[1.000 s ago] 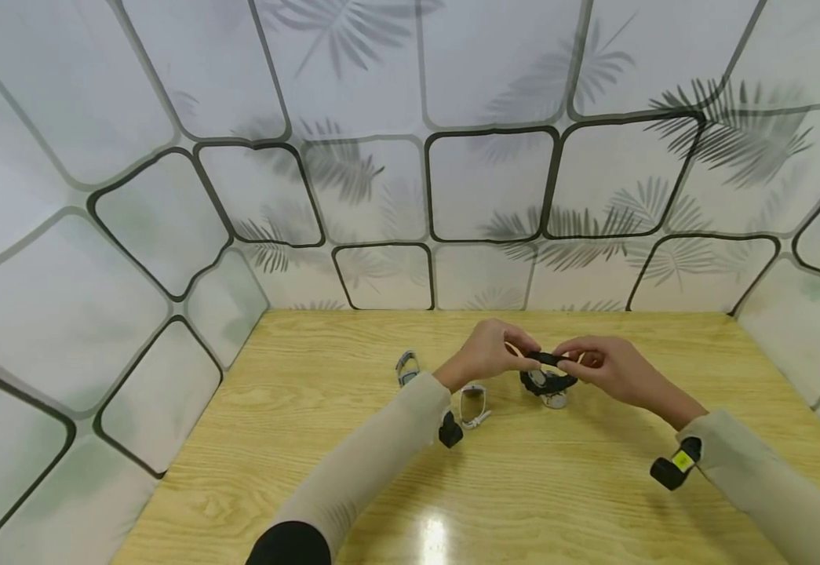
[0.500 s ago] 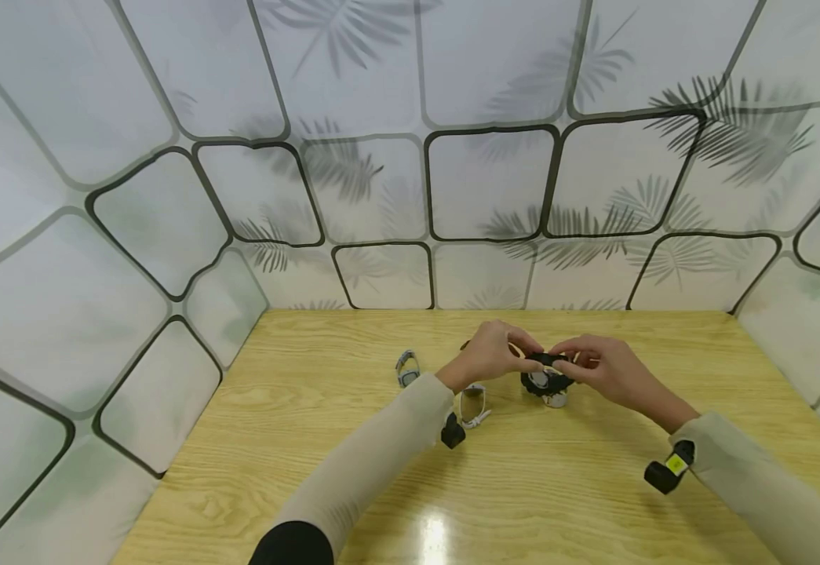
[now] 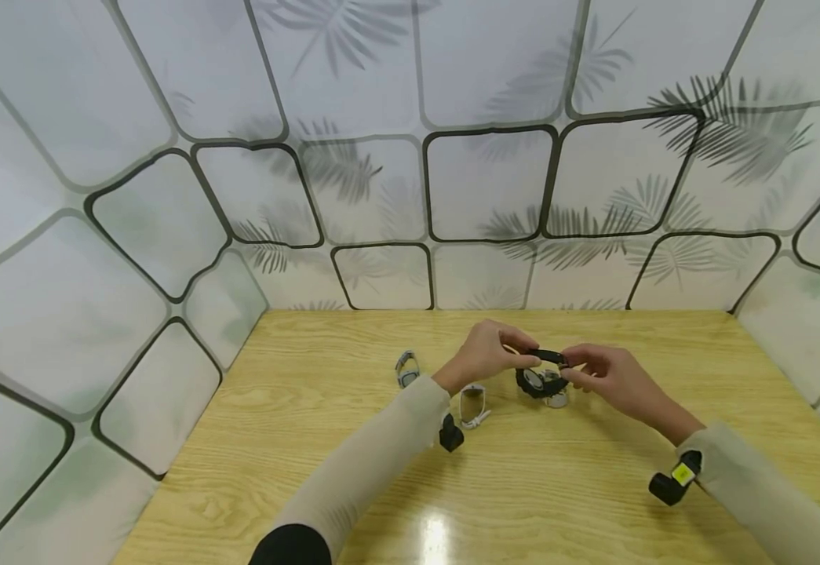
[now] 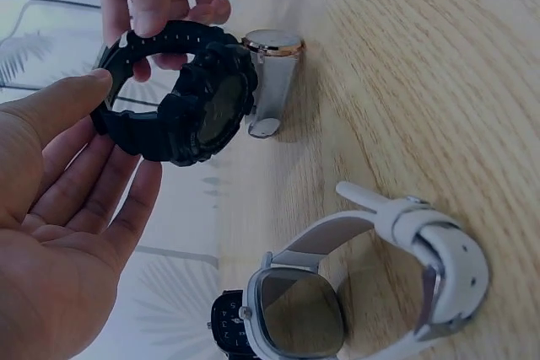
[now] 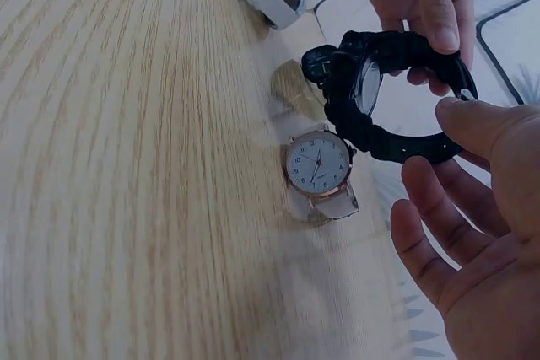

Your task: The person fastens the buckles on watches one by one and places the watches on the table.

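Note:
A chunky black wristwatch [image 3: 533, 382] is held just above the table, its strap bent round into a loop. My left hand [image 3: 483, 355] pinches the strap from the left, thumb on one side and fingers behind. From the right, my right hand [image 3: 610, 377] pinches the strap end between thumb and fingers. In the left wrist view the black watch's dial [image 4: 221, 109] faces right. Beneath it lies a white-strapped watch [image 5: 318, 163] with a round white dial and rose-gold rim. Whether the buckle is fastened I cannot tell.
A white square-faced watch [image 3: 473, 406] stands on its looped strap near my left wrist. Farther left is a grey-blue watch [image 3: 407, 370]. The left wrist view also shows a black-dialled watch [image 4: 229, 324], partly hidden. A patterned curtain [image 3: 487, 188] borders the wooden table [image 3: 297, 408].
The right hand moved inward along the strap, then back out to the right. The black watch has tilted and shifted slightly left; its strap loop shows more openly now.

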`<state>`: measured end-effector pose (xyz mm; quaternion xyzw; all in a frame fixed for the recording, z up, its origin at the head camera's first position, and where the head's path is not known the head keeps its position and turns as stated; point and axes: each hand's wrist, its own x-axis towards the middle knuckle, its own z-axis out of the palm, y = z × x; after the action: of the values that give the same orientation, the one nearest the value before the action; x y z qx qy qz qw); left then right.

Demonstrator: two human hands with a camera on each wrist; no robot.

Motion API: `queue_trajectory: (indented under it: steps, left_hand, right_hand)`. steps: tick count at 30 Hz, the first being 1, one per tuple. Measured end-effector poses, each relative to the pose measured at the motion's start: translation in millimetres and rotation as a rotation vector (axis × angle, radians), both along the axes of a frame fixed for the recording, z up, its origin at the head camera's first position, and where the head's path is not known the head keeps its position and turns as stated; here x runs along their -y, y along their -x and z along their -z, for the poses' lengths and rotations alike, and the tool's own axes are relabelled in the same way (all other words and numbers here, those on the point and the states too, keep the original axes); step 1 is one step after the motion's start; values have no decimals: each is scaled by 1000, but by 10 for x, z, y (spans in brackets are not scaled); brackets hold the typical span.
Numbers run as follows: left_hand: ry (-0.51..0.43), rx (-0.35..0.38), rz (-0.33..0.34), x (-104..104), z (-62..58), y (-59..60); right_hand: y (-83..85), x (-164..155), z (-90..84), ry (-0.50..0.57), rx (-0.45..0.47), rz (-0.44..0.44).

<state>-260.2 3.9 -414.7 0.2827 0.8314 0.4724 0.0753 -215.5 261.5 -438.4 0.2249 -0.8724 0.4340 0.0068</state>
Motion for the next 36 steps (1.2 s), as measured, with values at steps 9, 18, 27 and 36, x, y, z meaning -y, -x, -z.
queue_trajectory:
  steps: [9, 18, 27, 36]
  left_hand:
    - [-7, -4, 15, -66, -44, -30]
    - [-18, -70, 25, -79, -94, -29]
    - [-13, -85, 43, -78, -71, -1]
    - [-10, -71, 49, -9, -66, 5]
  right_hand:
    - [8, 64, -87, -20, -46, 18]
    - [-1, 76, -164, -17, -65, 43]
    - [23, 22, -188, -7, -75, 64]
    - [26, 16, -235, -36, -62, 43]
